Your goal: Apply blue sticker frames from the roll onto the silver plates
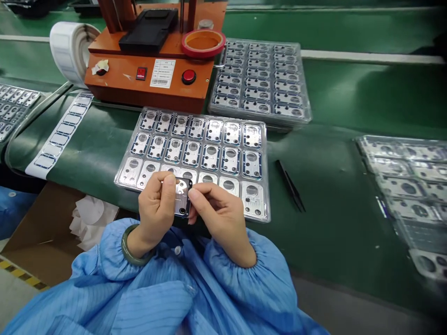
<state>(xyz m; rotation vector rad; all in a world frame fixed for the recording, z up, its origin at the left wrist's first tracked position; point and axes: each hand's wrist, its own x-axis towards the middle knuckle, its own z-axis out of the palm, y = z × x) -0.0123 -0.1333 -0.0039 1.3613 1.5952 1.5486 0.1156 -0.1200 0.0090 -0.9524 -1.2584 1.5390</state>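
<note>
Between my hands is a small silver metal plate [181, 201] with a dark edging and round holes, held just above the front of a clear plastic tray [268, 186]. My left hand [157, 207] is closed on the plate's left side, thumb on top. At the right edge, my right hand [220, 209] pinches the same plate between thumb and fingers. Rows of similar metal plates [211, 156] lie in the tray; those in the back two rows have blue-black edging, while the front row looks plain silver. My hands hide part of that front row.
Black tweezers [290, 186] lie right of the tray. Behind stands an orange machine [146, 88] carrying red tape [203, 43], beside a label roll [71, 51] with its strip [63, 135] hanging forward. More filled trays [260, 83] [412, 186] flank it. A cardboard box [42, 232] sits lower left.
</note>
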